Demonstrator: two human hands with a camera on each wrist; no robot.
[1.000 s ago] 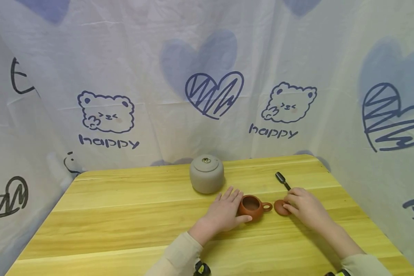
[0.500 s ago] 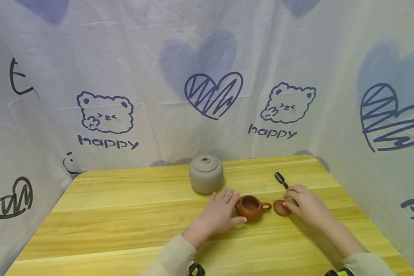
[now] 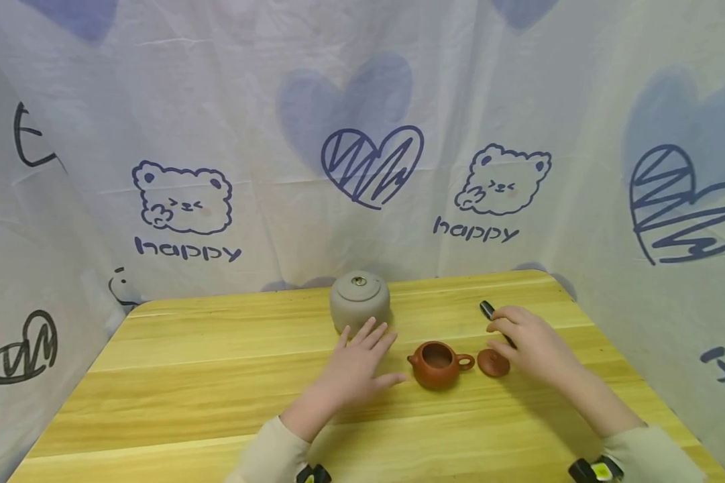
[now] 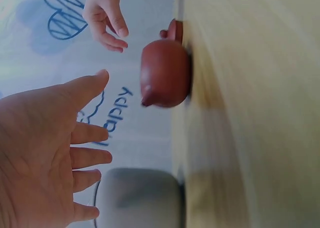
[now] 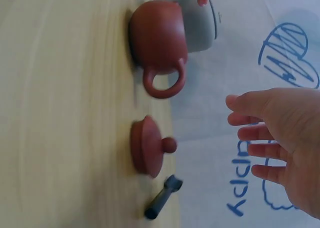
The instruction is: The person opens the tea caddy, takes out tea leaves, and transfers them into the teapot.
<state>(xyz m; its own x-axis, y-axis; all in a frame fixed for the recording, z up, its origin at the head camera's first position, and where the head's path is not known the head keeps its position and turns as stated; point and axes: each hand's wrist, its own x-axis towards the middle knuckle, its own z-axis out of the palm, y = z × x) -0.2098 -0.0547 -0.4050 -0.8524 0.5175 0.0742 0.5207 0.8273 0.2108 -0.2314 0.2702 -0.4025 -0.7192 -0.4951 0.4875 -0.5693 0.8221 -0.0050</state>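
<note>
A reddish-brown clay teapot (image 3: pixel 436 376) stands lidless on the table, its spout to the left and its handle to the right. Its round lid (image 3: pixel 493 363) lies knob-up just beyond the handle. My left hand (image 3: pixel 359 369), fingers spread, hovers left of the teapot, apart from it, before a grey lidded jar (image 3: pixel 360 305). Above the lid and a small black scoop (image 3: pixel 487 309) is my right hand (image 3: pixel 534 342), holding nothing. In the right wrist view its fingers (image 5: pixel 257 133) are loosely extended, away from the lid (image 5: pixel 147 147). Part of the scoop is hidden by that hand in the head view.
The wooden table (image 3: pixel 217 376) has a back edge that meets a white cloth (image 3: pixel 277 100) printed with hearts and bears. The same cloth hangs at both sides. The jar stands near the back edge, behind the teapot.
My left hand has come off the teapot's side and moved left, uncovering the spout. My right hand has let go of the lid and risen slightly; the lid stays on the table.
</note>
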